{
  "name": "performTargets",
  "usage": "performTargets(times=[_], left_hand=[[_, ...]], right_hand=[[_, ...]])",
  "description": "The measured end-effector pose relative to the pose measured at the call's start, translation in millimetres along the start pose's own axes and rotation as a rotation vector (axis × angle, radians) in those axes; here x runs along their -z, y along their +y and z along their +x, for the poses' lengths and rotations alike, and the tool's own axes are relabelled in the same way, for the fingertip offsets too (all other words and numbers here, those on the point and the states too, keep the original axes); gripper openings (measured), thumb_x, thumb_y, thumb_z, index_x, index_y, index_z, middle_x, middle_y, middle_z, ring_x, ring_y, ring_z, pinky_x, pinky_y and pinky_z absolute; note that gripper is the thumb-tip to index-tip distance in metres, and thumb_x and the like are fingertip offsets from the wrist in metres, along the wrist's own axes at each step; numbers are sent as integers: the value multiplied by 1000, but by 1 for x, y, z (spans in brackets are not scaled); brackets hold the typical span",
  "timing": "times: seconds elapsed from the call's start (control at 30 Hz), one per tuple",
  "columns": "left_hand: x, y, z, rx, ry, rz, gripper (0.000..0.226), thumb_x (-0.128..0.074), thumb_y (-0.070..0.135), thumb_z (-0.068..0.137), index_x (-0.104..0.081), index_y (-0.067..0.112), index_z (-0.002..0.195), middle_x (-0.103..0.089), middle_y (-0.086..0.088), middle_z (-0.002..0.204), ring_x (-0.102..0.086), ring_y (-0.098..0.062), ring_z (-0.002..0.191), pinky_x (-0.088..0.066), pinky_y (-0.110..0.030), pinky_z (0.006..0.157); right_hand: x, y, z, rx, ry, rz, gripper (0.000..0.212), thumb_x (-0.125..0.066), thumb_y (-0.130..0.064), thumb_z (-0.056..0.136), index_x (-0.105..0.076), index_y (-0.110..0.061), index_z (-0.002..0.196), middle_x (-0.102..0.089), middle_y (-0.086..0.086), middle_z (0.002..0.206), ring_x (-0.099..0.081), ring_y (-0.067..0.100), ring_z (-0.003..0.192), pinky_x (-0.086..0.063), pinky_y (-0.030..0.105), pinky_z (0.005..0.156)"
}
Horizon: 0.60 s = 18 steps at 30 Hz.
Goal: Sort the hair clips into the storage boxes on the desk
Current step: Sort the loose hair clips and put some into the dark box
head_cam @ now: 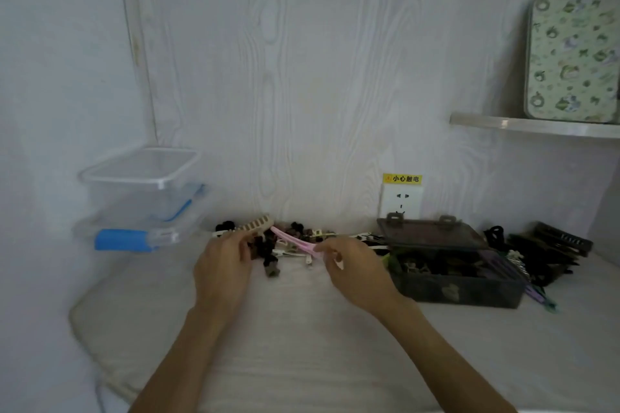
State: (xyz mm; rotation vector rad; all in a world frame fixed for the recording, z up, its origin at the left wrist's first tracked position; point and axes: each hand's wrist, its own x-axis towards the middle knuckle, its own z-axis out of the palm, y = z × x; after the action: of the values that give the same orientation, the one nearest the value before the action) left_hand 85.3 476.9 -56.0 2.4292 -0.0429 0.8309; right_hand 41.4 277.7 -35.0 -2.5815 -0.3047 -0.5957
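A heap of hair clips (pixel 295 238), dark, brown and white, lies along the back of the white desk (pixel 302 345). My left hand (pixel 223 266) grips a beige toothed clip (pixel 256 224) and holds it just above the heap's left end. My right hand (pixel 352 265) pinches the near end of a long pink clip (pixel 293 240) that points up and left over the heap. A dark storage box (pixel 459 292) with its lid (pixel 429 233) tipped back stands right of my right hand, with clips inside. At the back left stands a clear storage box (pixel 144 184).
The clear box rests on a clear lid with blue latches (pixel 120 240). More dark clips and a comb (pixel 553 248) lie right of the dark box. A wall socket (pixel 401 201) sits behind it. A shelf (pixel 536 126) with a floral tin (pixel 570 60) juts out upper right.
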Motion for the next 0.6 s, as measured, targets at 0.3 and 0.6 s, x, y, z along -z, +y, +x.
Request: performTargets(times=[0.3,0.6], left_hand=[[6,-14,-7,203,-114,119,33,-47,3,85,-50,8,118,-56,-9,118,-50,-26,112,-42,-34,89],[10,-23,-11,248,-59,-72,41,-50,-4,81,-48,12,118,-58,-7,110,-55,-26,102,-48,-39,78]], right_hand=[[-86,-30,33,54,-103,-329,63,-29,-56,90,-28,-21,143,-34,2,146,-32,24,132,-28,40,106],[-75,-26,31,168,-81,-189,37,-49,-33,92,-51,-26,129,-60,0,121,-49,21,113,-38,32,93]])
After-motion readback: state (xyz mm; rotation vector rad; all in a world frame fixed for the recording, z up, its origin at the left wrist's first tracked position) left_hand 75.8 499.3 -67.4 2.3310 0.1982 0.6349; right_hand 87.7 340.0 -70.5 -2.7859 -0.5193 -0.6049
